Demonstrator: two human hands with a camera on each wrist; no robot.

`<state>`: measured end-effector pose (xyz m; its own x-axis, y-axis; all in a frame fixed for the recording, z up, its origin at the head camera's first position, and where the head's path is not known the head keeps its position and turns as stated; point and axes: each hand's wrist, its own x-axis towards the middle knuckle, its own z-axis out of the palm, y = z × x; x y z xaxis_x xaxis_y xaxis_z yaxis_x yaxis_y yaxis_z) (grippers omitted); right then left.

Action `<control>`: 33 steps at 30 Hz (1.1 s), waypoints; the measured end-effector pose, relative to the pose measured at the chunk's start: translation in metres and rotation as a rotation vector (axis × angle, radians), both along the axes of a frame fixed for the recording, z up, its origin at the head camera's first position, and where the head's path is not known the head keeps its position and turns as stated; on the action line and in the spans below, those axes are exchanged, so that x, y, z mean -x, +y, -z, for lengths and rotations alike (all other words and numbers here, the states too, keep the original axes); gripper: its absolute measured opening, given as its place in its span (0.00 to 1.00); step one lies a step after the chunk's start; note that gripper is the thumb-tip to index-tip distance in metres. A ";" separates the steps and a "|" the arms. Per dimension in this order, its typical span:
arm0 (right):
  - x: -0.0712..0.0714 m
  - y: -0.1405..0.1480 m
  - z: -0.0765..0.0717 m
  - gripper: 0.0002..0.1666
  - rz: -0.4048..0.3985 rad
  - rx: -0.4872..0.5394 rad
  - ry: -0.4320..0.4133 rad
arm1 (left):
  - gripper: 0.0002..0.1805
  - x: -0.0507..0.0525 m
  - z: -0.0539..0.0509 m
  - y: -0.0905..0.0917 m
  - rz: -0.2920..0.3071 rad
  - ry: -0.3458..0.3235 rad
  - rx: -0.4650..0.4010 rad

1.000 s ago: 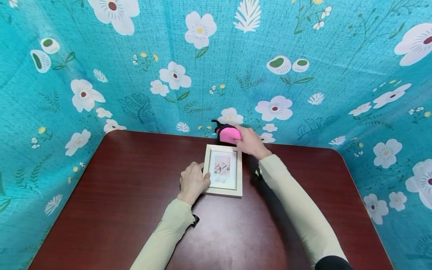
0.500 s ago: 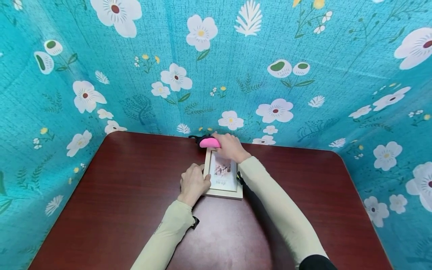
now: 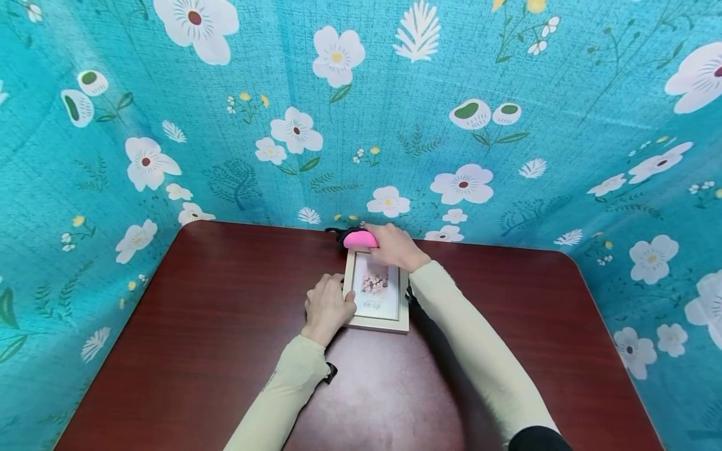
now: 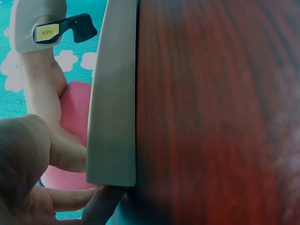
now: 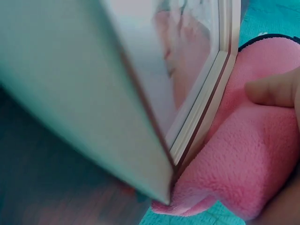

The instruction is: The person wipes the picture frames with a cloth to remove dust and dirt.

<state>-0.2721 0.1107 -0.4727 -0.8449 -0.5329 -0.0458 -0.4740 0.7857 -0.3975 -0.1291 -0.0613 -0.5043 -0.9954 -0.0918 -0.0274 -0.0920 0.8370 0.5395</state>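
Observation:
A cream picture frame point(image 3: 378, 324) with a pink flower print stands or lies on the dark red table; its exact tilt is unclear from the head view. My left hand point(image 3: 329, 308) holds its left side, thumb over the front. Beyond the frame's side wall point(image 4: 112, 117), the left wrist view shows part of a pink cloth. At the top edge, my right hand point(image 3: 395, 245) grips this fuzzy pink cloth point(image 3: 360, 239) with black edging. In the right wrist view the cloth point(image 5: 243, 150) is folded against the frame's edge, with a thumb pressed into it. My right hand covers the frame's upper right part.
A teal curtain point(image 3: 237, 125) with white flowers hangs behind and on both sides of the table point(image 3: 237, 282). The cloth is close to the table's back edge. Dark straps with small devices sit at both wrists.
My right hand has brought the pink cloth left and down from near the frame's top right corner onto its top edge, then slightly back right. My left hand stays on the frame.

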 end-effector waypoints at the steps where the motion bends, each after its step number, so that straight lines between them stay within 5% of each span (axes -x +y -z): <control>1: 0.000 0.002 0.000 0.37 0.003 0.002 0.002 | 0.24 0.000 0.000 0.000 -0.001 -0.001 0.001; 18: -0.005 0.037 0.003 0.14 0.047 0.055 -0.010 | 0.24 0.000 -0.002 0.001 -0.007 -0.015 -0.002; 33: -0.007 0.072 0.008 0.16 0.075 0.067 0.006 | 0.24 0.001 -0.001 0.000 0.009 -0.021 0.007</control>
<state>-0.2649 0.1825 -0.4809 -0.8827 -0.4700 -0.0069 -0.4174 0.7906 -0.4479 -0.1299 -0.0610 -0.5038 -0.9954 -0.0828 -0.0475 -0.0954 0.8418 0.5313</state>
